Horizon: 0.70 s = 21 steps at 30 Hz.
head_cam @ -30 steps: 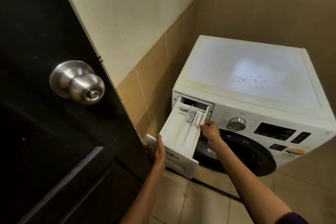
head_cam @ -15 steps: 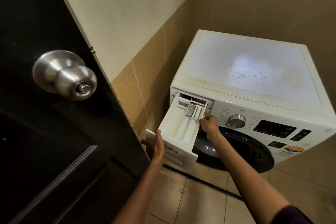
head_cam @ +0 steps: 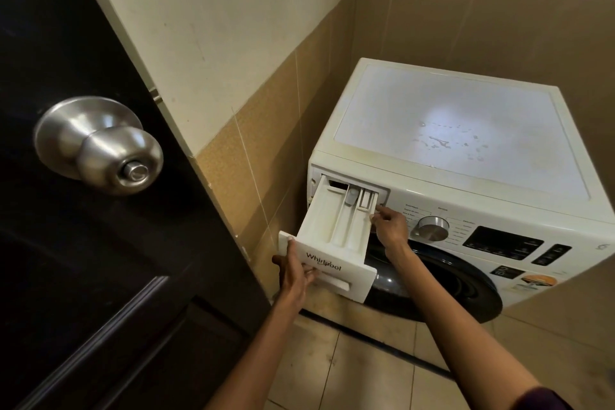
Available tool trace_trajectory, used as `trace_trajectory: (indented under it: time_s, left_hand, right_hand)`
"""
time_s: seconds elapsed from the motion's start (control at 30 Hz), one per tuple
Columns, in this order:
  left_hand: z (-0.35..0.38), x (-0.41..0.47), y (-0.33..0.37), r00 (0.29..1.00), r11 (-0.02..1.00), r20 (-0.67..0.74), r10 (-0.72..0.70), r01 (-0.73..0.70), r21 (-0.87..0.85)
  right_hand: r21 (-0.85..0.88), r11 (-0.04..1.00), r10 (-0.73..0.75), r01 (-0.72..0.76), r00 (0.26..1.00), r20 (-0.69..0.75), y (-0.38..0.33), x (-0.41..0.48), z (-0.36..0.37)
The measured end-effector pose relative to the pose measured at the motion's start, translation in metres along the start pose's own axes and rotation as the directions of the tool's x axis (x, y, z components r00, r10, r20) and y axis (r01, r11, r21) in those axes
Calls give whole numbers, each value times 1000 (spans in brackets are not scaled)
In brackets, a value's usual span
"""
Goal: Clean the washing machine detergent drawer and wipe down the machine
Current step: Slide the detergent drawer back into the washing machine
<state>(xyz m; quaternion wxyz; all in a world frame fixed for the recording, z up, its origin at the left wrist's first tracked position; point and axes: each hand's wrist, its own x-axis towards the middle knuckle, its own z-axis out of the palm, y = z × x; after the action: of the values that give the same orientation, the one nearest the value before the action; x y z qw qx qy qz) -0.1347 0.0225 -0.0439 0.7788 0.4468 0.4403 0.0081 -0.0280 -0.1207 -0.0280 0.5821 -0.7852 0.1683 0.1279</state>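
Your left hand [head_cam: 294,273] grips front of detergent drawer [head_cam: 332,226]; your right hand [head_cam: 392,226] pinches its right rim; drawer extended far from washing machine [head_cam: 466,130].

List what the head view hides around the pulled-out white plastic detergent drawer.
- White plastic detergent drawer: rear end hidden inside the white washing machine, head view.
- Right hand: pinching or touching the drawer rim, too small to tell.
- Labels around the silver dial: too small.
- Dark round door: partly behind drawer and right forearm.

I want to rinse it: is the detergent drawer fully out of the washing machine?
Pulled far out, not removed: the detergent drawer has its back end inside the washing machine slot; left hand grips its front.
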Motion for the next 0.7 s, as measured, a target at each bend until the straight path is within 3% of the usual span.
trace_trajectory:
  time_s: [0.17, 0.3, 0.47, 0.57, 0.7]
  left_hand:
    - [12, 8, 8, 999, 999, 44, 17, -18, 44]
    - [19, 17, 14, 998, 999, 61, 7, -9, 38]
    - [17, 32, 12, 997, 995, 57, -56, 51, 85]
    - [19, 33, 16, 985, 985, 43, -169, 167, 46]
    - [27, 22, 15, 973, 976, 105, -207, 212, -40]
  right_hand:
    - [-301, 933, -147, 198, 972, 185, -8, -21, -13]
    - [-544, 740, -148, 395, 885, 442, -2, -43, -19]
    - [-743, 409, -415, 530, 833, 366, 10, -44, -17]
    - [-746, 386, -522, 542, 795, 308, 14, -44, -13]
    - [-767, 381, -508, 516, 810, 293, 18, -46, -10]
